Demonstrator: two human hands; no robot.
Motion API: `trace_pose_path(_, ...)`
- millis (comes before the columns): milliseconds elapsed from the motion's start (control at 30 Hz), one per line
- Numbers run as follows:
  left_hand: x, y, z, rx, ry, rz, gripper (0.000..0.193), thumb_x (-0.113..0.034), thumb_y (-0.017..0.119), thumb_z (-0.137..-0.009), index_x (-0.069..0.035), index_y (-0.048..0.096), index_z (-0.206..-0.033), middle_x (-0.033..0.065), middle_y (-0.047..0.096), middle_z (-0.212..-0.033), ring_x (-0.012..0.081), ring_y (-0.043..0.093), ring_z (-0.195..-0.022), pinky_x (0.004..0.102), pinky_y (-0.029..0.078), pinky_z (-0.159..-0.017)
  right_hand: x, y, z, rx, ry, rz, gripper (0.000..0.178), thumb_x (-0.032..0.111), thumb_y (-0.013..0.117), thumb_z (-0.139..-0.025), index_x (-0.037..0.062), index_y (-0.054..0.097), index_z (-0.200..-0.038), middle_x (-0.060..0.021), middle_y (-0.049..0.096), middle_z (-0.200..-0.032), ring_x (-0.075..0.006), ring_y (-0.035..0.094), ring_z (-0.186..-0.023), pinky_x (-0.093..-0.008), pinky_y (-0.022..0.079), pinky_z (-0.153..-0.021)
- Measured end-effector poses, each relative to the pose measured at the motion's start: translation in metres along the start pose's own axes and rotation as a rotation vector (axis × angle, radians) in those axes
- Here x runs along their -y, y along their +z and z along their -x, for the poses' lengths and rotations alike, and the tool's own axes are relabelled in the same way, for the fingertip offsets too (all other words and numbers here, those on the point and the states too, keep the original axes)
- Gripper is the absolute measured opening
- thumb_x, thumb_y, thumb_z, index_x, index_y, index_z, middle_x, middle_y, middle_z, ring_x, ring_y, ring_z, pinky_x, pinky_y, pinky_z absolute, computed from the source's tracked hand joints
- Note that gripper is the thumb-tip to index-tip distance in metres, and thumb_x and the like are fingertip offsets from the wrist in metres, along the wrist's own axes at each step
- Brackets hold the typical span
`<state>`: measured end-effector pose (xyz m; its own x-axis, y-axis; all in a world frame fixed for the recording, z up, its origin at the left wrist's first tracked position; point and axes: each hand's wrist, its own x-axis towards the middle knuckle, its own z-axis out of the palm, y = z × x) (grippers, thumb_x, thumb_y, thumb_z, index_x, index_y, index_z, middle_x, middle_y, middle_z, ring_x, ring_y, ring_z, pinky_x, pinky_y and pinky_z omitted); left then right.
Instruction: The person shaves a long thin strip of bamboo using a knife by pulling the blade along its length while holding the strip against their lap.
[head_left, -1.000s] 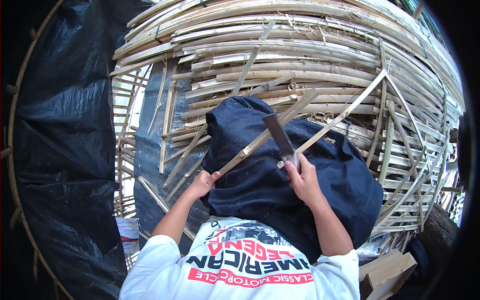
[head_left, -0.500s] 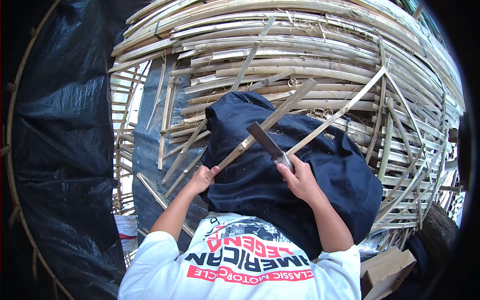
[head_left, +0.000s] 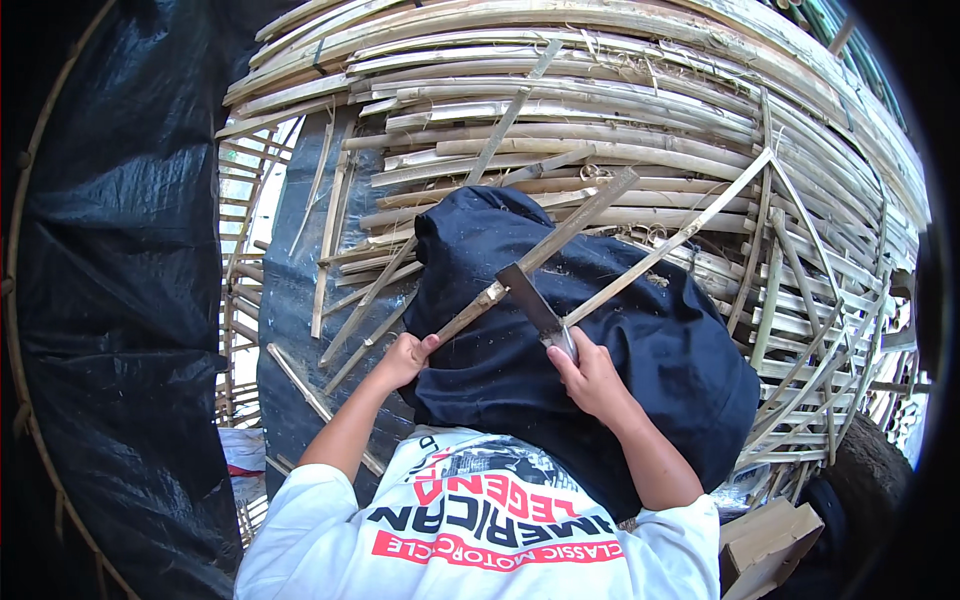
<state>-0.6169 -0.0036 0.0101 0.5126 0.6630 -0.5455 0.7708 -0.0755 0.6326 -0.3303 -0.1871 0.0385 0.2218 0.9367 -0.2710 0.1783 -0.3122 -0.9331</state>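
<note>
My left hand (head_left: 408, 360) is closed round the near end of a bamboo strip (head_left: 568, 236). The strip slants up and to the right across the dark cloth (head_left: 480, 245) over my lap, with a knot partway along. In my right hand (head_left: 588, 373) is the handle of a broad-bladed knife (head_left: 537, 303). Its dark blade points up and left, and its tip end lies at the strip just beyond the knot. Another pale bamboo strip (head_left: 665, 243) runs from near the knife up to the right, its near end hidden by the blade and right hand.
Long split bamboo strips (head_left: 600, 135) lie stacked across the far side. Several loose pieces rest on a dark sheet (head_left: 290, 310) at my left. A black tarpaulin (head_left: 120, 300) hangs at far left. An open cardboard box (head_left: 770, 550) sits at lower right.
The knife has moved slightly down and left, so its blade now meets the strip beside the knot. My left hand keeps its hold.
</note>
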Motion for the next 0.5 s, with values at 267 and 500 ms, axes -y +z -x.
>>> trace_pose_path(267, -0.008, -0.001, -0.003, -0.001, -0.009, 0.005, 0.098, -0.092, 0.034, -0.072, 0.002, 0.052, -0.049, 0.0063, 0.05, -0.047, 0.0163, 0.054, -0.049, 0.0331, 0.045, -0.053, -0.001, -0.003, -0.002, -0.123, -0.073, 0.095, 0.022, 0.023, 0.053, -0.097, 0.0021, 0.054, -0.106, -0.0043, 0.055, -0.061, -0.0096, 0.053, -0.051, -0.027, 0.043, -0.048)
trace_pose_path(500, -0.006, -0.004, -0.001, 0.015, -0.016, 0.023, 0.097, -0.091, 0.037, -0.071, 0.002, 0.054, -0.048, 0.0066, 0.051, -0.045, 0.0178, 0.055, -0.048, 0.0335, 0.046, -0.055, 0.013, -0.004, 0.0, 0.019, 0.047, 0.079, 0.032, 0.028, 0.058, -0.093, -0.0001, 0.053, -0.107, -0.0275, 0.064, -0.077, -0.0463, 0.063, -0.074, -0.0466, 0.05, -0.067)
